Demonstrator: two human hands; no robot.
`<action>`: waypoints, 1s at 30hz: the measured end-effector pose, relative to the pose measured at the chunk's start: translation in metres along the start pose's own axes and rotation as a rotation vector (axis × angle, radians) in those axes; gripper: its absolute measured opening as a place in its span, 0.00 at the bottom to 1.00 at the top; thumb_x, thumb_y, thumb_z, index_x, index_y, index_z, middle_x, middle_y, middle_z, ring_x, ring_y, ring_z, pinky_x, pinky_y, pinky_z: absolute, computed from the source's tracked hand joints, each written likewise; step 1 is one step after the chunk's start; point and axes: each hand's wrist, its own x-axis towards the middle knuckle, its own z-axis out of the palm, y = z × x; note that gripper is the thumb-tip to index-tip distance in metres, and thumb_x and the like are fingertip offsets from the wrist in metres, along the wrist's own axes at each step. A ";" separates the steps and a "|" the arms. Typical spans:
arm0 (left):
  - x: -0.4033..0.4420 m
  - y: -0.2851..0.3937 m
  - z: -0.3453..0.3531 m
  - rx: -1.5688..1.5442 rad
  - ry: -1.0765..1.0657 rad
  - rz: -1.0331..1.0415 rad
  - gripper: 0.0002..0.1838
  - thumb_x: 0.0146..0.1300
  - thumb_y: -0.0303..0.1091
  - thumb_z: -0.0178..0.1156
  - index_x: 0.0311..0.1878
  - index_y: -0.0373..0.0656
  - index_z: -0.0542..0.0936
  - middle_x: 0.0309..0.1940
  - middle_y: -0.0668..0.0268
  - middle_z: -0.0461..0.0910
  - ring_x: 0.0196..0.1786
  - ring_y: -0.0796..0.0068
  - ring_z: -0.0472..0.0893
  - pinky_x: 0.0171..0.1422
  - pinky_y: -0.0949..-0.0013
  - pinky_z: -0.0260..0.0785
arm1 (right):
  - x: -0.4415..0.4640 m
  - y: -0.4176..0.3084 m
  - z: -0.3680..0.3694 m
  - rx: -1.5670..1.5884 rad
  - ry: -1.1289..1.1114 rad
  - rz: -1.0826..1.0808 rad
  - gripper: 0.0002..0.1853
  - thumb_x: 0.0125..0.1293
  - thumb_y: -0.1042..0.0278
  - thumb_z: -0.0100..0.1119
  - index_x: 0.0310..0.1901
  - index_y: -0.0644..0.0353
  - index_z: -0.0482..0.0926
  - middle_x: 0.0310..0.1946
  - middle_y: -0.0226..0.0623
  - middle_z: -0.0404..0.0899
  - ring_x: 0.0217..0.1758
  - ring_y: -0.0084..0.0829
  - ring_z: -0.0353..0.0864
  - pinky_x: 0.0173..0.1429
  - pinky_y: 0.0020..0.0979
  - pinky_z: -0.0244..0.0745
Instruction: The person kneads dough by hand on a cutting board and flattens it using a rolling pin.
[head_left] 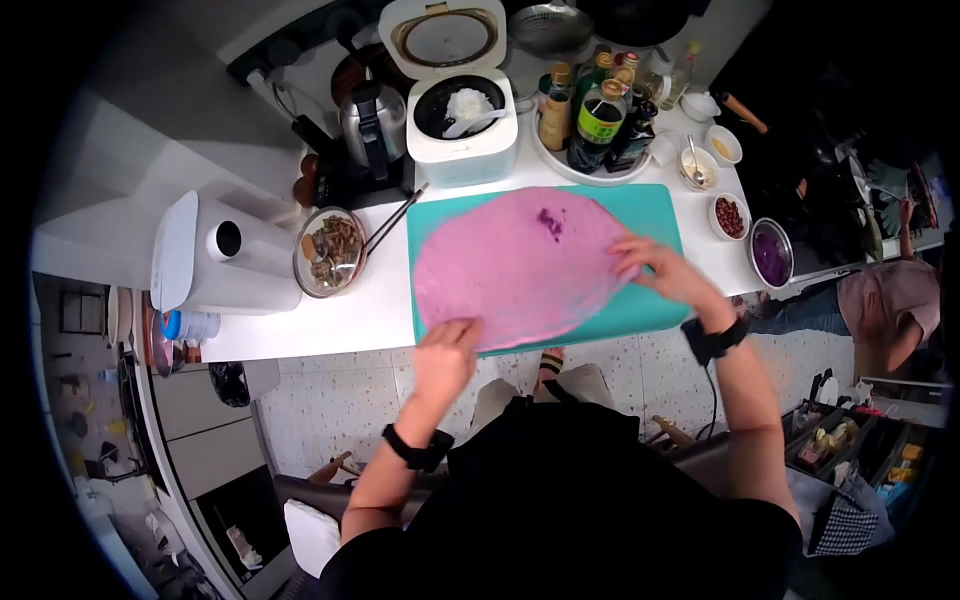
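A large, thin sheet of pink-purple dough (510,275) lies spread over a teal mat (650,225) on the white counter. Dark purple bits sit on its surface near the far edge. My left hand (447,355) has its fingers closed on the near left edge of the sheet. At the right edge, my right hand (665,272) pinches the dough between thumb and fingers; it is slightly blurred. The sheet hides most of the mat's left side.
Behind the mat stand an open rice cooker (462,155) with rice and a tray (590,175) of sauce bottles. To the left are a glass bowl (330,252) of food, chopsticks (395,220) and a kettle (373,125). Several small bowls, including a purple-filled one (771,253), stand right.
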 end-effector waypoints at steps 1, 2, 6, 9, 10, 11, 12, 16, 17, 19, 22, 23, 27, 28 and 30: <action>-0.013 0.004 0.025 0.009 -0.093 0.018 0.29 0.54 0.29 0.71 0.63 0.44 0.81 0.59 0.55 0.81 0.56 0.55 0.82 0.57 0.59 0.77 | -0.015 0.024 0.025 0.013 -0.011 0.007 0.19 0.62 0.82 0.66 0.54 0.55 0.87 0.64 0.44 0.81 0.74 0.43 0.72 0.78 0.42 0.66; -0.024 0.004 0.048 0.017 -0.186 0.037 0.36 0.55 0.31 0.73 0.70 0.42 0.76 0.67 0.52 0.76 0.65 0.51 0.78 0.65 0.56 0.74 | -0.030 0.045 0.050 -0.110 -0.014 0.168 0.20 0.62 0.80 0.67 0.56 0.57 0.85 0.65 0.46 0.79 0.76 0.46 0.68 0.78 0.43 0.66; -0.053 -0.023 0.116 -0.346 -0.142 -0.360 0.44 0.58 0.38 0.75 0.75 0.36 0.67 0.70 0.44 0.67 0.68 0.41 0.70 0.76 0.50 0.62 | -0.045 0.143 0.088 -0.134 0.301 0.428 0.23 0.63 0.74 0.68 0.60 0.61 0.78 0.59 0.52 0.81 0.70 0.51 0.75 0.71 0.45 0.73; -0.035 -0.050 0.148 -0.226 0.150 -0.528 0.43 0.59 0.40 0.75 0.72 0.28 0.67 0.66 0.41 0.69 0.63 0.43 0.75 0.71 0.50 0.67 | -0.027 0.197 0.096 -0.001 0.465 0.624 0.22 0.64 0.66 0.68 0.58 0.63 0.79 0.53 0.53 0.83 0.57 0.49 0.84 0.59 0.46 0.79; -0.028 -0.062 0.160 -0.395 0.166 -0.710 0.43 0.60 0.40 0.75 0.71 0.25 0.67 0.61 0.43 0.74 0.59 0.51 0.78 0.65 0.54 0.72 | -0.018 0.196 0.098 0.005 0.456 0.625 0.22 0.64 0.66 0.68 0.58 0.63 0.79 0.53 0.53 0.83 0.57 0.49 0.84 0.59 0.46 0.79; -0.018 -0.071 0.168 -0.565 0.185 -0.889 0.43 0.61 0.39 0.75 0.70 0.22 0.66 0.56 0.45 0.80 0.54 0.59 0.82 0.59 0.58 0.76 | -0.004 0.190 0.104 -0.017 0.486 0.718 0.22 0.64 0.62 0.69 0.56 0.64 0.79 0.49 0.51 0.84 0.51 0.48 0.86 0.54 0.46 0.79; -0.006 -0.080 0.169 -0.560 0.183 -0.898 0.43 0.61 0.39 0.75 0.70 0.22 0.66 0.56 0.45 0.80 0.54 0.59 0.82 0.59 0.58 0.76 | 0.013 0.185 0.109 -0.039 0.512 0.811 0.24 0.63 0.57 0.70 0.54 0.65 0.79 0.45 0.50 0.86 0.44 0.47 0.87 0.49 0.47 0.80; 0.024 -0.111 0.172 -0.820 0.031 -1.040 0.35 0.60 0.45 0.75 0.60 0.28 0.75 0.37 0.55 0.85 0.35 0.64 0.83 0.42 0.61 0.77 | 0.047 0.158 0.107 -0.232 0.315 0.880 0.26 0.63 0.50 0.69 0.50 0.66 0.78 0.40 0.50 0.86 0.44 0.50 0.87 0.48 0.46 0.80; 0.035 -0.107 0.157 -0.734 -0.066 -0.963 0.32 0.61 0.45 0.74 0.58 0.30 0.75 0.37 0.56 0.85 0.34 0.65 0.82 0.40 0.62 0.76 | 0.054 0.151 0.107 -0.310 0.390 0.780 0.25 0.64 0.49 0.68 0.47 0.66 0.78 0.39 0.51 0.86 0.42 0.52 0.86 0.47 0.47 0.80; 0.040 -0.102 0.158 -0.646 -0.159 -0.890 0.30 0.62 0.45 0.74 0.57 0.32 0.76 0.37 0.57 0.85 0.32 0.67 0.81 0.39 0.63 0.75 | 0.065 0.144 0.113 -0.386 0.460 0.674 0.24 0.64 0.49 0.67 0.45 0.65 0.78 0.37 0.51 0.86 0.41 0.54 0.86 0.47 0.48 0.80; 0.034 -0.100 0.177 -0.587 0.101 -0.796 0.21 0.67 0.40 0.70 0.55 0.37 0.75 0.32 0.63 0.83 0.27 0.73 0.77 0.33 0.66 0.71 | 0.070 0.158 0.128 -0.306 0.447 0.886 0.23 0.64 0.48 0.68 0.45 0.63 0.80 0.41 0.51 0.87 0.45 0.55 0.86 0.48 0.48 0.80; 0.039 -0.095 0.165 -0.777 0.080 -0.816 0.17 0.70 0.37 0.67 0.54 0.39 0.74 0.31 0.66 0.81 0.26 0.77 0.75 0.31 0.68 0.68 | 0.067 0.185 0.139 -0.200 0.444 0.682 0.22 0.65 0.50 0.68 0.46 0.64 0.80 0.40 0.49 0.86 0.43 0.50 0.86 0.48 0.45 0.80; 0.055 -0.081 0.114 -1.221 0.015 -0.694 0.10 0.74 0.30 0.62 0.53 0.43 0.72 0.30 0.70 0.78 0.26 0.85 0.70 0.28 0.74 0.61 | 0.050 0.131 0.086 0.161 0.294 0.537 0.18 0.69 0.60 0.66 0.51 0.67 0.80 0.36 0.44 0.85 0.36 0.35 0.83 0.44 0.34 0.78; 0.056 -0.083 0.114 -1.225 0.012 -0.695 0.10 0.74 0.30 0.62 0.53 0.43 0.72 0.30 0.70 0.78 0.26 0.85 0.70 0.28 0.74 0.61 | 0.044 0.131 0.087 0.159 0.294 0.542 0.18 0.69 0.60 0.66 0.51 0.67 0.80 0.36 0.44 0.85 0.36 0.35 0.83 0.44 0.34 0.78; 0.058 -0.088 0.118 -1.275 0.024 -0.772 0.13 0.73 0.32 0.64 0.54 0.44 0.71 0.34 0.68 0.82 0.33 0.83 0.77 0.37 0.75 0.70 | 0.028 0.138 0.091 0.463 0.527 0.305 0.13 0.71 0.66 0.63 0.50 0.68 0.80 0.31 0.43 0.82 0.31 0.28 0.78 0.39 0.31 0.74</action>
